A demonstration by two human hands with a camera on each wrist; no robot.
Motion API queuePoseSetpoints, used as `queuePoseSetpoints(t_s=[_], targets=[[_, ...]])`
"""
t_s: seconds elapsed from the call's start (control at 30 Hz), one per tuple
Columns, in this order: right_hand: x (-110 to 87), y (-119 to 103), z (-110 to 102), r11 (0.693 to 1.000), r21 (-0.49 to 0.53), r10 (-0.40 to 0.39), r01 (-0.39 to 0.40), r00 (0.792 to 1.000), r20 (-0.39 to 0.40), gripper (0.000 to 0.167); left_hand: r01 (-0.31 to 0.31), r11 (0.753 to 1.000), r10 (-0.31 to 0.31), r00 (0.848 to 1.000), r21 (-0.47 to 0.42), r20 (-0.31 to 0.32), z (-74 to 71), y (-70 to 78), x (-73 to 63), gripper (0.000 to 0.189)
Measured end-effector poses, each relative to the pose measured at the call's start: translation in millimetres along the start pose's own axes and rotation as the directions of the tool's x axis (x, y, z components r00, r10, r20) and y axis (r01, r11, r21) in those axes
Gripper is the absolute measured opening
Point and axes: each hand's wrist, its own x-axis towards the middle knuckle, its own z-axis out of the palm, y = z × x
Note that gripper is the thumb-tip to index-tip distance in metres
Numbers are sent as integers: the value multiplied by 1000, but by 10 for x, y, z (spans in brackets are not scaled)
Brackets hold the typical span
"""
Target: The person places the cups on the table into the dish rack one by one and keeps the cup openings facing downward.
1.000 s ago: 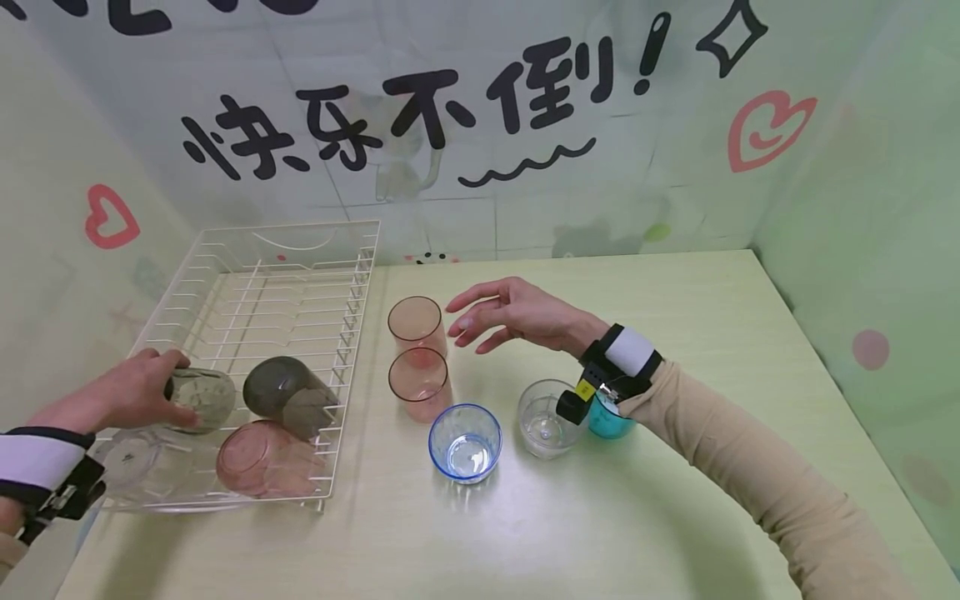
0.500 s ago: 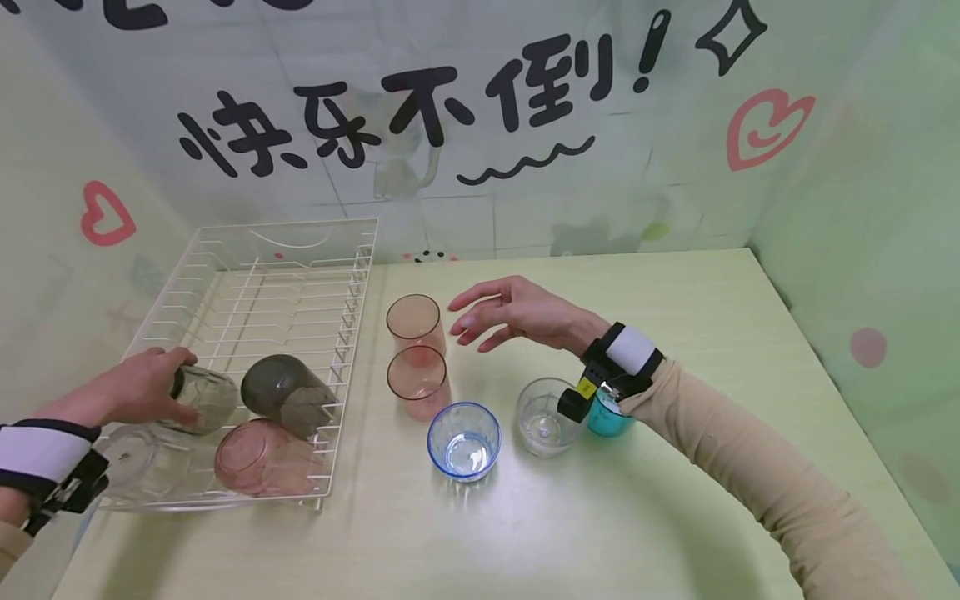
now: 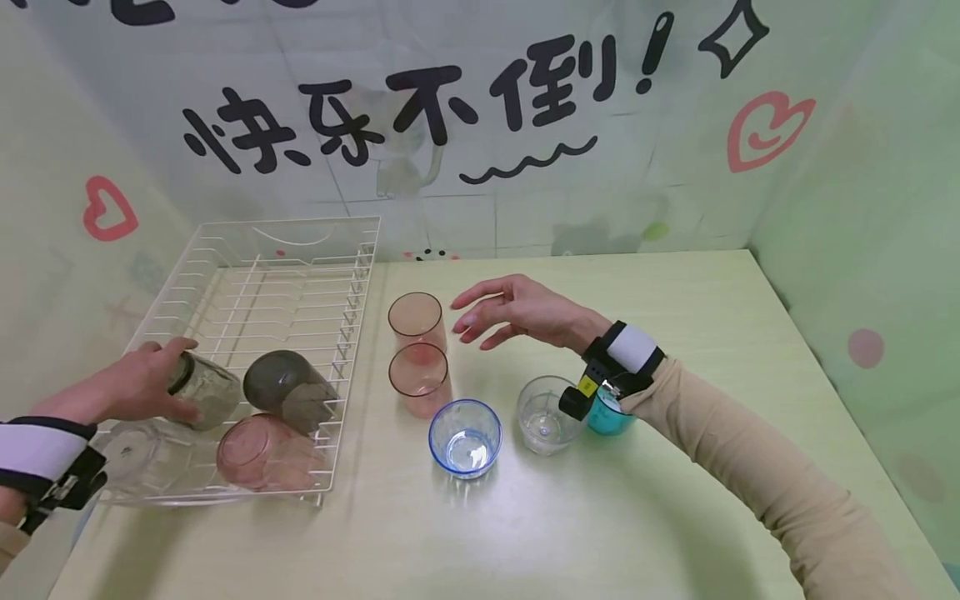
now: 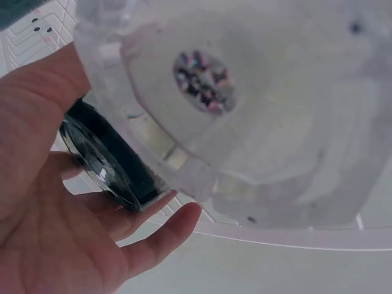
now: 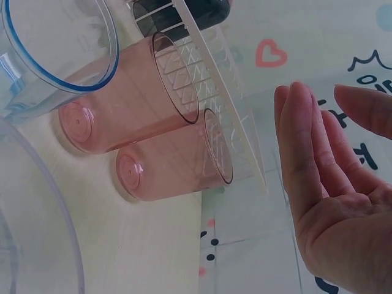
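At the rack's near left, my left hand (image 3: 142, 383) grips a clear glass (image 3: 213, 393) around its dark-banded end, thumb on one side and fingers on the other. The glass lies tilted, pointing right. In the left wrist view, its dark round end (image 4: 104, 160) sits among the fingers, and a clear faceted glass (image 4: 275, 116) in front hides much of it. My right hand (image 3: 525, 312) hovers over the table with loosely bent fingers, holding nothing. Its fingertips are beside two pink glasses (image 3: 420, 387), which stand upright, one behind the other.
The white wire dish rack (image 3: 292, 312) also holds a dark grey glass (image 3: 281, 383), a pink glass (image 3: 258, 454) and the clear faceted glass (image 3: 135, 458), all lying tilted. A blue-rimmed glass (image 3: 465, 440), a clear glass (image 3: 546, 421) and a turquoise glass (image 3: 609, 417) stand under the right forearm's side.
The glass in my left hand has tipped a little, so more of its dark end shows. My right hand has stayed nearly still.
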Motion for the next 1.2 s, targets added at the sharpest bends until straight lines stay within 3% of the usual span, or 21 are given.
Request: queuePoseSetpoints(t_s=[0.6, 0.97, 1.2], targets=[[1, 13, -20, 1000, -10, -12, 12, 1000, 9, 39, 6, 1000, -6, 1000, -24, 6, 15, -31, -24, 103], [20, 14, -36, 1000, -9, -18, 18, 1000, 16, 41, 58, 996, -56, 998, -65, 27, 15, -15, -36, 114], [12, 4, -51, 1000, -8, -16, 16, 1000, 7, 40, 43, 997, -45, 999, -68, -25, -44, -14, -46, 118]])
